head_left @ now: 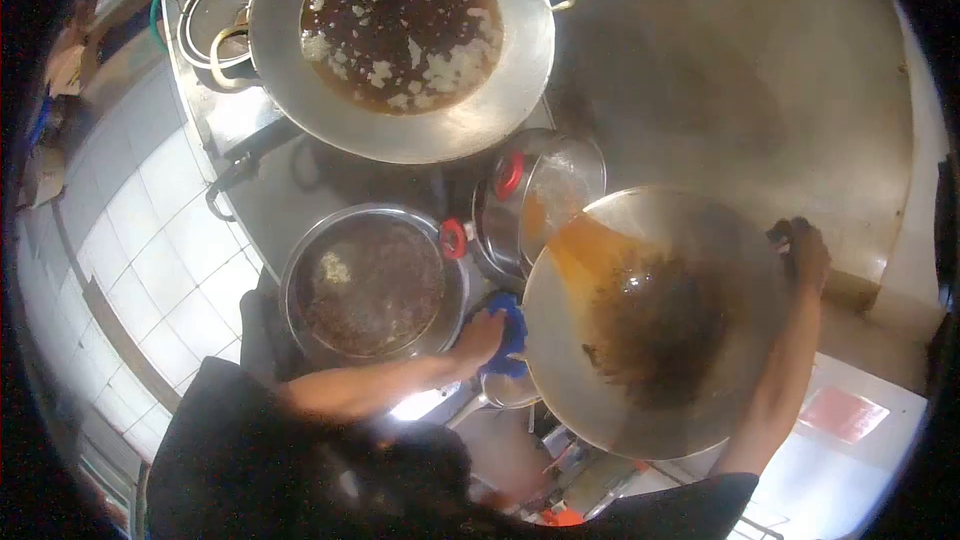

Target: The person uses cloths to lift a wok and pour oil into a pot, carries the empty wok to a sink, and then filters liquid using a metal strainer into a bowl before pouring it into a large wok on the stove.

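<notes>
A large metal wok (640, 430) is tilted between my two hands. Orange-brown liquid (590, 245) runs from its dark-stained bottom to the upper-left rim, over a steel pot (490, 230) with red handles. My left hand (482, 338) is closed on a blue cloth (510, 335) at the wok's left side, where the handle is mostly covered. At the right rim, my right hand (808, 255) is wrapped round the wok's other side with a dark cloth (780, 232); the handle there is hidden. The wok's rim partly covers the pot.
A wide wok (400, 140) of dark, foamy liquid stands at the top. Left of my left hand is a round pot (290, 295) of brown liquid. A strainer (190, 35) lies at upper left. A small saucepan (510, 390) is below the blue cloth. White floor tiles (180, 180) show at left.
</notes>
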Demonstrator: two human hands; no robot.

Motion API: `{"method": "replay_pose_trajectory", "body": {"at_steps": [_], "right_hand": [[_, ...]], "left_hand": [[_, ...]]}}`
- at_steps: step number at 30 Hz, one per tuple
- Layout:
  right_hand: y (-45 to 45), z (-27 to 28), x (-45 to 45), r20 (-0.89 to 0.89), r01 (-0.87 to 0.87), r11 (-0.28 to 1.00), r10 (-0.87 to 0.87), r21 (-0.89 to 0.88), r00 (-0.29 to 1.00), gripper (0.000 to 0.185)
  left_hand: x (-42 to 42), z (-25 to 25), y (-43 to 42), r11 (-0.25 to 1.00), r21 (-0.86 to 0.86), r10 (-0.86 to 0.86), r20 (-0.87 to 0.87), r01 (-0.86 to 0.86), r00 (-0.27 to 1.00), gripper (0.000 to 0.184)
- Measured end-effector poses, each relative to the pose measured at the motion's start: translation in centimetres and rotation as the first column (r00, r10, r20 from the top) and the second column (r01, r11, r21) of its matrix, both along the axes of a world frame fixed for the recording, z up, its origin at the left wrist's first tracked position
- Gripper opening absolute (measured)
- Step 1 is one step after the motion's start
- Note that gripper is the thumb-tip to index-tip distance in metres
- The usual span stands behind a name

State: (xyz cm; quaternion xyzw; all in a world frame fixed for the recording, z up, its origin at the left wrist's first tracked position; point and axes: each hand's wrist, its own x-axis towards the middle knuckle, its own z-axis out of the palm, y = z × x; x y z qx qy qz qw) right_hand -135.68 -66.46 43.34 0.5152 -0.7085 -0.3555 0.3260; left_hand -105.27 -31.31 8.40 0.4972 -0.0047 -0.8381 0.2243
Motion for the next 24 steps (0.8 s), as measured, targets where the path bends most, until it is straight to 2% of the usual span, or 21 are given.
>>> {"method": "replay_pose_trajectory", "body": {"at_steps": [1, 2, 4, 5, 6, 7, 8, 9, 10, 12, 14, 15, 19, 21, 24], "right_hand": [[1.2, 0.3, -2.3, -0.002, -0.001, 1.000, 0.001, 0.003, 1.000, 0.051], [2.6, 0.5, -4.4, -0.009, 0.000, 1.000, 0.000, 0.004, 1.000, 0.052], [5.3, 1.3, -9.5, -0.019, -0.017, 1.000, 0.018, 0.015, 1.000, 0.054], [7.0, 1.7, -11.8, 0.018, -0.031, 0.999, 0.031, 0.014, 0.999, 0.055], [8.8, 1.9, -13.2, 0.121, -0.019, 1.000, 0.017, 0.016, 0.992, 0.052], [11.1, 2.2, -14.3, 0.376, 0.001, 1.000, -0.005, 0.012, 0.927, 0.050], [13.4, 2.1, -15.3, 0.595, 0.038, 0.999, -0.035, 0.008, 0.803, 0.047], [16.3, 1.7, -16.4, 0.743, 0.076, 0.997, -0.058, 0.010, 0.667, 0.045], [19.0, 0.8, -17.3, 0.787, 0.123, 0.992, -0.063, -0.017, 0.613, 0.046], [24.9, -2.2, -17.7, 0.832, 0.230, 0.969, -0.050, -0.094, 0.553, 0.048], [30.0, -5.2, -18.6, 0.876, 0.320, 0.932, -0.007, -0.169, 0.483, 0.050], [32.6, -6.5, -18.6, 0.893, 0.366, 0.908, 0.018, -0.203, 0.450, 0.051], [41.3, -10.3, -17.3, 0.921, 0.512, 0.800, 0.126, -0.314, 0.368, 0.056], [44.0, -11.4, -17.0, 0.921, 0.550, 0.758, 0.171, -0.350, 0.350, 0.059], [47.0, -11.8, -16.5, 0.912, 0.580, 0.711, 0.235, -0.397, 0.337, 0.063]], "left_hand": [[1.7, 2.0, -1.0, 0.996, -0.047, -0.071, 0.069, 0.075, 0.995, 0.050], [1.1, 0.7, -0.6, 0.996, -0.056, -0.066, 0.080, 0.070, 0.995, 0.050], [-1.0, -2.7, 0.9, 0.979, -0.206, 0.032, 0.106, -0.009, 0.994, 0.056], [0.2, -1.3, 0.1, 0.977, -0.212, 0.038, 0.112, -0.013, 0.993, 0.056], [2.3, 1.2, -1.6, 0.960, -0.233, -0.089, 0.275, 0.156, 0.957, 0.055], [3.6, 2.7, -2.6, 0.921, -0.225, -0.198, 0.433, 0.319, 0.879, 0.054], [2.6, 0.9, -2.5, 0.909, -0.272, -0.160, 0.474, 0.317, 0.866, 0.052], [3.2, 1.5, -2.9, 0.913, -0.269, -0.151, 0.476, 0.307, 0.867, 0.052], [3.9, 2.1, -3.6, 0.891, -0.337, -0.105, 0.501, 0.306, 0.859, 0.051], [4.8, 3.4, -4.4, 0.866, -0.403, -0.039, 0.535, 0.296, 0.844, 0.050], [5.5, 4.8, -5.2, 0.793, -0.521, 0.101, 0.623, 0.315, 0.776, 0.049], [6.0, 5.7, -5.7, 0.796, -0.523, 0.124, 0.634, 0.305, 0.763, 0.049], [7.4, 9.0, -6.4, 0.755, -0.561, 0.153, 0.655, 0.340, 0.740, 0.045], [9.0, 11.5, -6.0, 0.722, -0.603, 0.139, 0.607, 0.340, 0.783, 0.044], [10.7, 13.4, -4.7, 0.693, -0.661, 0.214, 0.569, 0.287, 0.794, 0.044]]}}
